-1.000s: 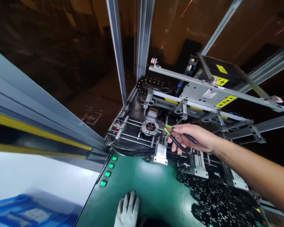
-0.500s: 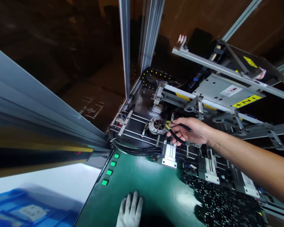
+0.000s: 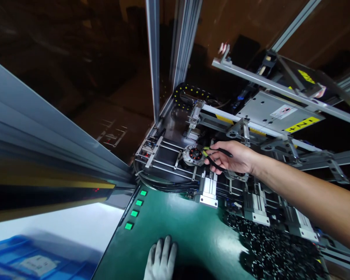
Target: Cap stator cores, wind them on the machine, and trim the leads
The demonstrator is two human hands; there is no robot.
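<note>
right hand (image 3: 236, 157) grips pliers (image 3: 225, 152), long way pointing left, nose close by round metal part (image 3: 193, 154). left hand (image 3: 160, 261) farther off, fingers straight.

Disc (image 3: 195, 154) over rails (image 3: 167, 166), tabletop (image 3: 186, 225) — in front

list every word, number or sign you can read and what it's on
"+" beside an unclear "N", "Z" or "2": yellow label on the metal plate
Too small: print on the white label, same plate
Too blurred: upper yellow label; pale label on the blue container; red marks on the dark panel
</note>
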